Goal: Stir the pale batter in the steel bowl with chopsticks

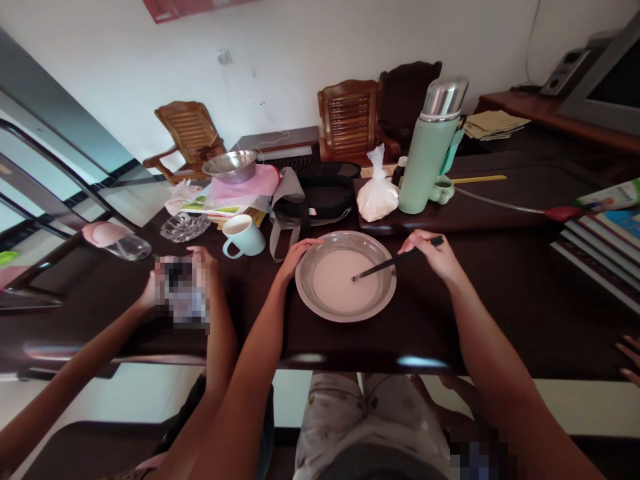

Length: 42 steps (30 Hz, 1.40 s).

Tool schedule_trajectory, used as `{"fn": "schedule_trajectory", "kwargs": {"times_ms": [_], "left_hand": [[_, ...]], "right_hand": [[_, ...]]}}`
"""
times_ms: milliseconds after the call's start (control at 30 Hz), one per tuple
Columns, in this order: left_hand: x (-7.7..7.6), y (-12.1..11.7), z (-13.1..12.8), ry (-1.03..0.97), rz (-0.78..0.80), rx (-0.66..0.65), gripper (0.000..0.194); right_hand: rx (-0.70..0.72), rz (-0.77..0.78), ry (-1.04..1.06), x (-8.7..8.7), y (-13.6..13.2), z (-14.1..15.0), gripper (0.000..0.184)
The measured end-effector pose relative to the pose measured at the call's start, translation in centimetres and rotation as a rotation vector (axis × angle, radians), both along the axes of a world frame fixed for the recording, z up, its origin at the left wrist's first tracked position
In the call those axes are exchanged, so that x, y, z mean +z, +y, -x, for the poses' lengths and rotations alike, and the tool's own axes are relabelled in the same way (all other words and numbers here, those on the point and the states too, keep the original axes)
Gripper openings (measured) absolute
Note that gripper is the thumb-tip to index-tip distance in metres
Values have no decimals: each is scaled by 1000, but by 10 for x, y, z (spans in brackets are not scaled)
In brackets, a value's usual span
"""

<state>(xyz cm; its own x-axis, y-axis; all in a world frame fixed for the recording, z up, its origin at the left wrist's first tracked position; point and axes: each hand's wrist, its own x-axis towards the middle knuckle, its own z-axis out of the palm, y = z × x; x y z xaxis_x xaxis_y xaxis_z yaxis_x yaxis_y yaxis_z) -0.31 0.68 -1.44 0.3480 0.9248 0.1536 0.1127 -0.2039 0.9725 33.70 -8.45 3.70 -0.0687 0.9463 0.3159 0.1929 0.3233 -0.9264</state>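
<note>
A metal bowl (346, 313) of pale, milky liquid (335, 283) sits on the dark table near its front edge. My left hand (299, 257) grips the bowl's left rim, fingers along the upper edge. In my right hand (431, 252), closed above the table to the right of the bowl, are dark chopsticks (395, 259). They slant down to the left across the rim, and their tips meet the liquid near the middle. Behind the bowl stand a tied plastic bag of white powder (379, 197) and a pale green thermos (424, 163).
A white mug (243, 237), a glass ashtray (185, 227) and a black-grey bag (320, 193) lie left of the bowl. Another person's hands (204, 261) hold a blurred object at the left. Stacked books (600, 257) and another hand (631, 357) are at the right.
</note>
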Motion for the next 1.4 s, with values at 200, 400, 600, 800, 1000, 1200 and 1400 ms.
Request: {"fn": "schedule_trajectory", "kwargs": {"times_ms": [200, 400, 600, 800, 1000, 1200, 1400], "left_hand": [[4, -5, -3, -49, 41, -12, 31], [4, -4, -1, -36, 27, -9, 30], [1, -3, 2, -19, 12, -10, 31], [3, -3, 3, -20, 22, -12, 30], [4, -1, 4, -16, 31, -11, 30], [6, -2, 2, -12, 26, -5, 31], [5, -2, 2, -38, 23, -17, 29]], "right_hand": [[202, -4, -84, -3, -2, 17, 32], [-17, -27, -27, -1, 0, 4, 35], [201, 23, -85, 1, -5, 16, 33], [38, -15, -46, 0, -2, 14, 32], [185, 38, -73, 0, -4, 17, 33], [87, -32, -45, -2, -2, 14, 28], [174, 0, -10, 2, -6, 10, 34]]}}
